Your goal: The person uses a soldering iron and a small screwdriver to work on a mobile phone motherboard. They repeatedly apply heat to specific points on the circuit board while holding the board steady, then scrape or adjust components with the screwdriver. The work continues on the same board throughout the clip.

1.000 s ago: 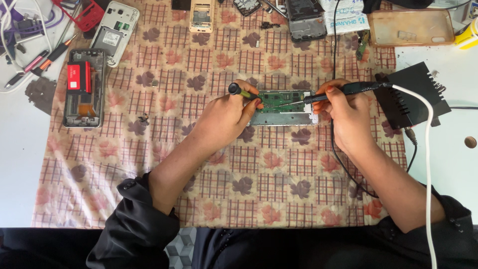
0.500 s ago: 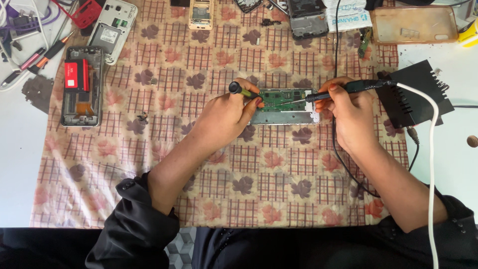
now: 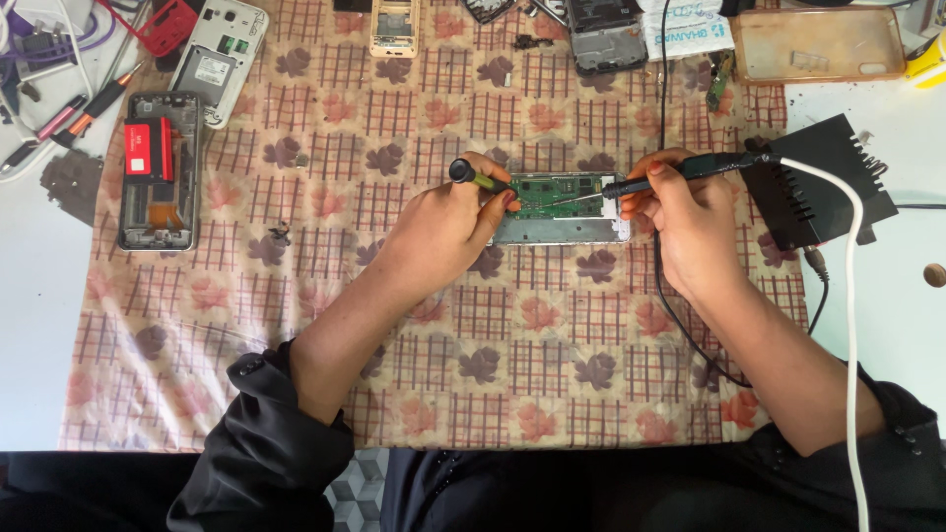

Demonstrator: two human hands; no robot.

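Observation:
An opened phone with a green circuit board (image 3: 557, 197) lies on the patterned cloth (image 3: 493, 335) in the middle of the table. My left hand (image 3: 448, 227) grips a small screwdriver (image 3: 478, 177) with a dark round cap, its tip on the board's left end. My right hand (image 3: 690, 222) holds a black soldering iron (image 3: 690, 170) like a pen, its thin tip resting on the board's right part. A white cable (image 3: 852, 296) runs from the iron's handle down the right side.
A black box-shaped unit (image 3: 818, 182) stands right of my right hand. At the left lies an opened phone with a red battery (image 3: 158, 167); more phone shells (image 3: 222, 54) and parts line the far edge. A tan phone cover (image 3: 818, 44) sits at the back right.
Both hands stay on the board; the view has shifted only slightly. No tool has visibly moved off the phone.

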